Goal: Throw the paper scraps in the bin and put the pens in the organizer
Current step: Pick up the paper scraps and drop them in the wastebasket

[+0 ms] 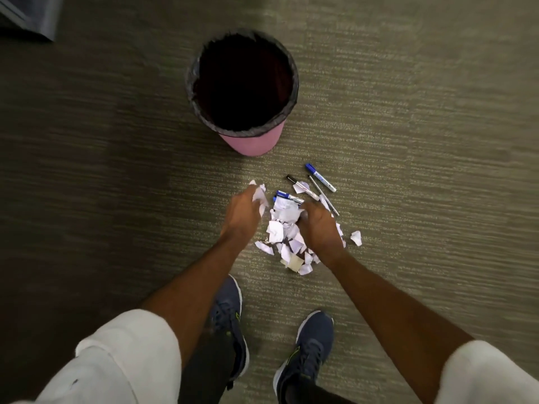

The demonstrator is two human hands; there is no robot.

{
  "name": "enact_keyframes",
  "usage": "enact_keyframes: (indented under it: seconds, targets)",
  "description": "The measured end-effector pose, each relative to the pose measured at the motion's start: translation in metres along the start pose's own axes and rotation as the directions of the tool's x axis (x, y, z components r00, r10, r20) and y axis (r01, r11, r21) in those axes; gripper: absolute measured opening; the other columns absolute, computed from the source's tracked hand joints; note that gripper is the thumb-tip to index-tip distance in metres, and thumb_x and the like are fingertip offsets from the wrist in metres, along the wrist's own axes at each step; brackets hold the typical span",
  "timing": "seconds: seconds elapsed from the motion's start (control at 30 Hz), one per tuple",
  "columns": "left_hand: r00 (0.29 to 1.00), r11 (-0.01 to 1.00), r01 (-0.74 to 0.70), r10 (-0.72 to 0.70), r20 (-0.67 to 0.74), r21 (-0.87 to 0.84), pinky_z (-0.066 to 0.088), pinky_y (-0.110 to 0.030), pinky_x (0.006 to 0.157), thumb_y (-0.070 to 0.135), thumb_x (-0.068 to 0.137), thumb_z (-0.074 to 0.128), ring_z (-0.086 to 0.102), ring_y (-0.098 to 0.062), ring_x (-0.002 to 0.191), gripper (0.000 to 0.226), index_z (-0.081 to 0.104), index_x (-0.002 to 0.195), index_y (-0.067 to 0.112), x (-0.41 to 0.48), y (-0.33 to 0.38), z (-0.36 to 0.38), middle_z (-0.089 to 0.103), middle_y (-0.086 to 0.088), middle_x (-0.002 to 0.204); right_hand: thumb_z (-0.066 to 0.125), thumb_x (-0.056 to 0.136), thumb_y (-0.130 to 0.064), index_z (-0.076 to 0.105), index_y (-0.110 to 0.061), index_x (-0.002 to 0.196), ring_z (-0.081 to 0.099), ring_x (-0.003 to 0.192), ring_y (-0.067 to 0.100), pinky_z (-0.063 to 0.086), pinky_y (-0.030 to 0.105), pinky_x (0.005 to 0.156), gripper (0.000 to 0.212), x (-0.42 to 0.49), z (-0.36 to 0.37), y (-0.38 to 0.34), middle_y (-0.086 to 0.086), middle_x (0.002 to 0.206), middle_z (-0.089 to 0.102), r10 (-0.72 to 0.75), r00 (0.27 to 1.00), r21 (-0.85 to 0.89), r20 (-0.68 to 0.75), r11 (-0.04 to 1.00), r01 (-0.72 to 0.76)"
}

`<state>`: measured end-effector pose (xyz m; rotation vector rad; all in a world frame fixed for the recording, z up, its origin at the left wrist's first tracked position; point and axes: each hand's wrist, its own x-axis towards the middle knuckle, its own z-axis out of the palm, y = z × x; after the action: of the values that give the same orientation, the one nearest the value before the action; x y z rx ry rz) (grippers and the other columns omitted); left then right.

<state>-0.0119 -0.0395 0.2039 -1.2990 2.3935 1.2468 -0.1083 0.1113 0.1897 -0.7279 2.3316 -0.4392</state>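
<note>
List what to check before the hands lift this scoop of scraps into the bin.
1. Pink bin upright, mouth open, just beyond the pile: ok.
2. Left hand grips a paper scrap: ok.
3. Right hand has a grip on the scrap pile: cannot tell, its fingers are hidden under the hand.
4. Pens kept out of the scoop: not ok, a blue-capped marker lies among the scraps between the hands.
5. All scraps gathered: not ok, a stray scrap sits to the right of the pile.
6. Organizer within reach: cannot tell, not in view.
</note>
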Motion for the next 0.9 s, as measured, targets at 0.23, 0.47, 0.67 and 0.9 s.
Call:
enact_keyframes:
  seconds: [0.23, 0.47, 0.67, 0.9]
  targets:
    - [0.985, 0.982, -0.035, 0.002, -0.173, -0.187, 0.057, -0.044, 0.086, 0.010, 0.104, 0.043, 0.068, -0.040, 0.100, 0.051, 0.032, 0.152, 0.018, 0.013, 0.064, -0.079, 0.062, -0.026, 0.124, 0.069, 0.091, -0.016, 0.061, 0.002, 0.119, 0.066, 0.108, 0.035, 0.053, 0.041, 0.087, 0.034, 0.035, -0.082, -0.089, 0.022, 0.117, 0.069, 0.205, 0.979, 0.405, -0.010, 0.896, -0.183]
    - [0.985, 0.976, 0.065, -0.096, -0.144, -0.208, 0.053, -0.041, 0.097, 0.004, 0.096, 0.046, 0.061, -0.037, 0.118, 0.052, 0.035, 0.147, 0.009, 0.087, 0.073, -0.141, 0.055, -0.022, 0.138, 0.068, 0.085, -0.019, 0.065, -0.007, 0.104, 0.055, 0.063, 0.011, 0.039, 0.017, 0.043, 0.023, 0.105, -0.103, -0.154, 0.006, 0.086, 0.065, 0.344, 0.939, 0.619, -0.007, 0.739, -0.266]
    - [0.977, 0.936, 0.169, -0.201, -0.075, -0.309, 0.050, -0.037, 0.105, 0.011, 0.096, 0.053, 0.054, -0.031, 0.129, 0.059, 0.033, 0.151, 0.010, 0.140, 0.062, -0.166, 0.050, -0.017, 0.146, 0.064, 0.080, -0.009, 0.061, -0.014, 0.091, 0.051, 0.085, 0.015, 0.044, 0.035, 0.078, 0.012, 0.143, -0.108, -0.197, 0.005, 0.095, 0.056, 0.267, 0.951, 0.806, 0.157, 0.522, -0.280]
    - [0.984, 0.855, 0.178, -0.144, 0.108, -0.487, 0.047, -0.047, 0.111, -0.004, 0.091, 0.052, 0.049, -0.031, 0.137, 0.080, 0.015, 0.160, 0.013, 0.163, 0.071, -0.179, 0.037, -0.018, 0.157, 0.049, 0.092, 0.002, 0.042, -0.014, 0.144, 0.056, 0.103, 0.013, 0.049, 0.036, 0.103, 0.055, 0.172, -0.104, -0.182, 0.003, 0.122, 0.051, 0.271, 0.946, 0.866, 0.175, 0.414, -0.279]
